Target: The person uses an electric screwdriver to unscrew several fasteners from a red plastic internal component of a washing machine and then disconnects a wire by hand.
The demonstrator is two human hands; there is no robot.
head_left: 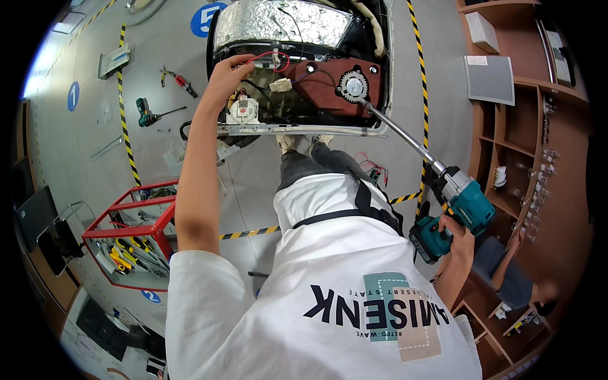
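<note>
Head view: left hand [227,75] fingertips hidden behind appliance [297,76]

A grey floor [82,145] carried yellow-and-black hazard tape [126,126] and round blue markers [73,95]. Brown wooden shelving [525,145] lined the right side. A red tool cart [136,231] stood at left.

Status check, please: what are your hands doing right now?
Left hand on red wire. Right hand gripping teal drill, long bit on round fan. Nothing blocking.
</note>
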